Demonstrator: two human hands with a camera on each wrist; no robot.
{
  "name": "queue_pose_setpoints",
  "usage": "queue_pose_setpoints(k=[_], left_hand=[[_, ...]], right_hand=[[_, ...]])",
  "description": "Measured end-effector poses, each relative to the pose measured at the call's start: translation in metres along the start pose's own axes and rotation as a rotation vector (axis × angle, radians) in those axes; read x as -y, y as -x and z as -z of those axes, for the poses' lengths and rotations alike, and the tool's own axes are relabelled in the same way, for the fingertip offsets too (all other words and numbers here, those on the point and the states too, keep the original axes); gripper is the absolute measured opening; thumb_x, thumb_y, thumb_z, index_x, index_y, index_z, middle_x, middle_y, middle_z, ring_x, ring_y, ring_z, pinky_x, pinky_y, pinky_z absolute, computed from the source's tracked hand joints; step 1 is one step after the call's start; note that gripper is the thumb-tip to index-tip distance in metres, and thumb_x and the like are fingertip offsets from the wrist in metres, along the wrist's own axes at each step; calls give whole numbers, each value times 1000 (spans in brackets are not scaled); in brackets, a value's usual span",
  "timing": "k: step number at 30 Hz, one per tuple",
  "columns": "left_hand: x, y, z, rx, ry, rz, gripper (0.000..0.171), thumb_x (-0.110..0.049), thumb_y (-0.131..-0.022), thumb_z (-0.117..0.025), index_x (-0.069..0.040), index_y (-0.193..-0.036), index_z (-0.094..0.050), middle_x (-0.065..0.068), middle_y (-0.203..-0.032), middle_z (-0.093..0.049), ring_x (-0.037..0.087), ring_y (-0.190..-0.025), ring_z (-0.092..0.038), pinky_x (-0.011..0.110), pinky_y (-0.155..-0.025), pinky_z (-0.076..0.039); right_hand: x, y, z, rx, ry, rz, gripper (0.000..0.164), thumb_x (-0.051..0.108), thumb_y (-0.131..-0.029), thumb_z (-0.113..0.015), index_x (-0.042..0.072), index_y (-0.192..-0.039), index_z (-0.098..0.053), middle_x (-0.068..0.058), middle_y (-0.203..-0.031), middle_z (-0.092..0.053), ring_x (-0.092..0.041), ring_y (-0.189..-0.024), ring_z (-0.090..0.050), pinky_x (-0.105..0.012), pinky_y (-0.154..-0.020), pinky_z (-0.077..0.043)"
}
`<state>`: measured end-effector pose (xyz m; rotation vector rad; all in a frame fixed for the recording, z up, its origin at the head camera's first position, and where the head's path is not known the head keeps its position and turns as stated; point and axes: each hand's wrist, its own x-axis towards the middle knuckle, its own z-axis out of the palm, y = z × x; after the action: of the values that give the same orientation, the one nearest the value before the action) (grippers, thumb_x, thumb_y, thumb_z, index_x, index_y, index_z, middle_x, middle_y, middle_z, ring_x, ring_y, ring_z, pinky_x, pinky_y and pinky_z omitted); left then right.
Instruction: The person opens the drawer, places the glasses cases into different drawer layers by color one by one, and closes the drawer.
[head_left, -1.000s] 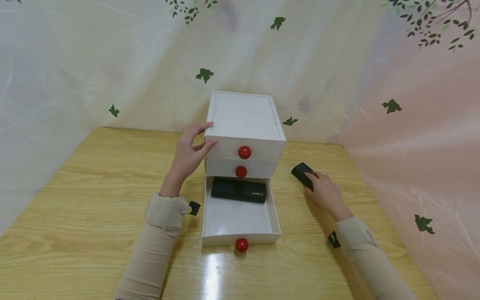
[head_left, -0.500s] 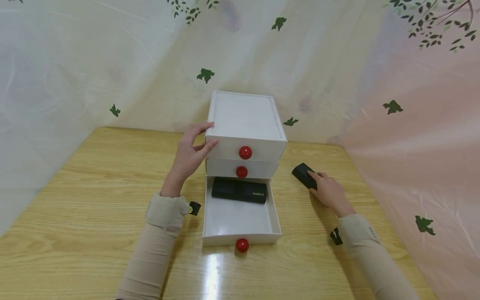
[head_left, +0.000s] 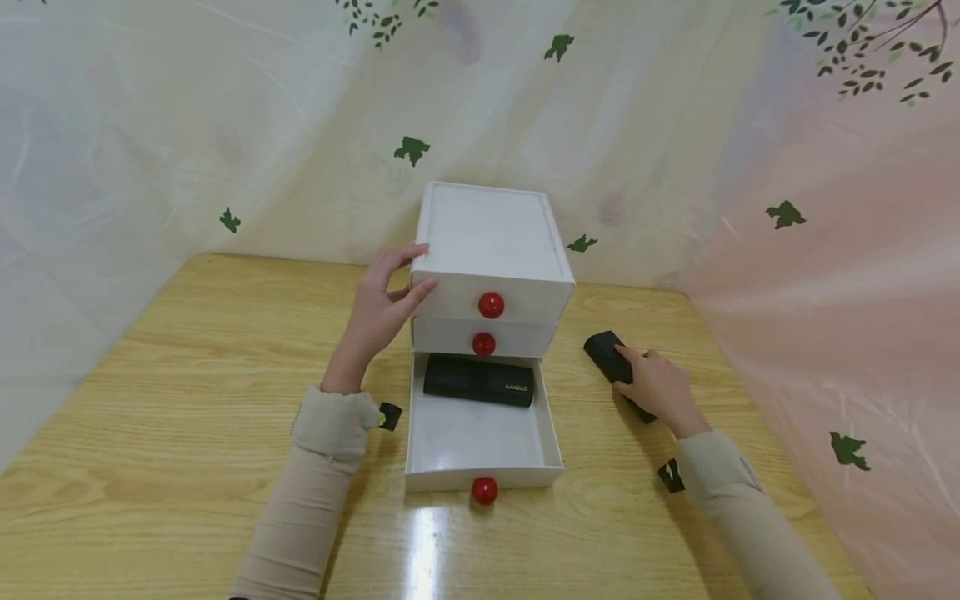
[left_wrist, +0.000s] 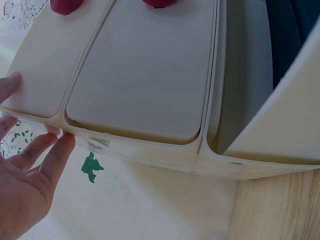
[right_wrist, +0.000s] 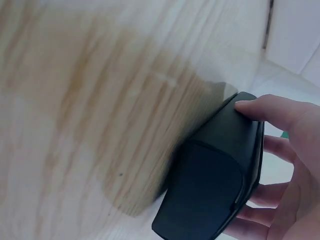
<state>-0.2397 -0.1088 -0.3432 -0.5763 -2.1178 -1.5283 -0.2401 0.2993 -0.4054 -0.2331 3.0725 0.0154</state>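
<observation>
A white drawer cabinet [head_left: 487, 229] stands on the table, its bottom drawer [head_left: 480, 442] pulled out. Its front left corner is held by my left hand [head_left: 378, 304]; in the left wrist view the thumb lies on the top drawer's front and the fingers [left_wrist: 57, 155] touch the side wall. Inside the pulled-out drawer lies a black glasses case [head_left: 476, 382] with small gold lettering. To the cabinet's right, my right hand [head_left: 660, 387] grips a second black glasses case [right_wrist: 200, 190], thumb on one face and fingers round the other side. Whether it touches the table is unclear.
The upper drawers are pushed in, each with a red knob [head_left: 491, 305]. Another red knob [head_left: 484, 491] sticks out from the low drawer toward me. A wooden table [head_left: 187, 417] spreads on both sides. Behind it hangs a pale sheet [head_left: 300, 125] with green leaf shapes.
The glasses case in my right hand has tilted, so its near end now shows below the hand. My left hand, the cabinet and the case in the drawer have stayed put.
</observation>
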Motion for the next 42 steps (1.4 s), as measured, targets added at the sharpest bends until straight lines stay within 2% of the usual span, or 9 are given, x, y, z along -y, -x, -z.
queue_pose_setpoints(k=[4,12,23,30,35,38,42], left_hand=[[0,0,0,2,-3,5,44,-11,-90,-68,-5,-132,-57,15,-135,-51,28,-124,-51,50,-87,-57],[0,0,0,4,1,11,44,-12,-90,-68,-5,-132,-56,15,-135,-51,27,-125,-51,50,-87,-57],[1,0,0,-2,3,2,44,-13,-90,-69,-7,-132,-57,14,-133,-52,27,-125,-52,50,-87,-57],[2,0,0,0,-7,3,43,-12,-91,-68,-7,-132,-57,14,-134,-52,28,-125,-52,49,-87,-57],[3,-1,-1,-3,-8,-2,42,-11,-91,-67,-7,-132,-57,14,-134,-52,27,-125,-52,49,-88,-57],[3,-1,-1,-3,-3,-1,42,-12,-91,-68,-7,-131,-57,14,-134,-52,27,-125,-52,49,-87,-57],[2,-1,0,0,0,2,43,-14,-91,-68,-7,-132,-57,14,-135,-52,26,-124,-51,50,-87,-57]], right_hand=[[2,4,0,-42,4,0,67,33,-86,-71,13,-145,-44,-35,-115,-58,-31,-65,-60,-38,-45,-44],[16,18,8,-150,26,34,66,35,-85,-69,19,-144,-44,-32,-120,-58,-43,-87,-64,-47,-49,-50],[36,47,16,-236,56,75,65,33,-82,-69,25,-142,-47,-26,-123,-58,-42,-90,-62,-43,-45,-47],[45,62,19,-324,76,138,65,32,-78,-74,27,-139,-51,-21,-117,-61,-37,-86,-63,-35,-40,-42],[48,73,22,-403,95,191,65,31,-76,-76,27,-137,-54,-18,-116,-62,-36,-85,-63,-34,-40,-42],[48,78,23,-468,104,245,66,31,-74,-79,28,-135,-55,-16,-114,-62,-34,-84,-63,-32,-38,-40],[49,82,23,-548,119,337,67,32,-71,-79,30,-134,-56,-13,-113,-63,-34,-87,-64,-25,-36,-32]])
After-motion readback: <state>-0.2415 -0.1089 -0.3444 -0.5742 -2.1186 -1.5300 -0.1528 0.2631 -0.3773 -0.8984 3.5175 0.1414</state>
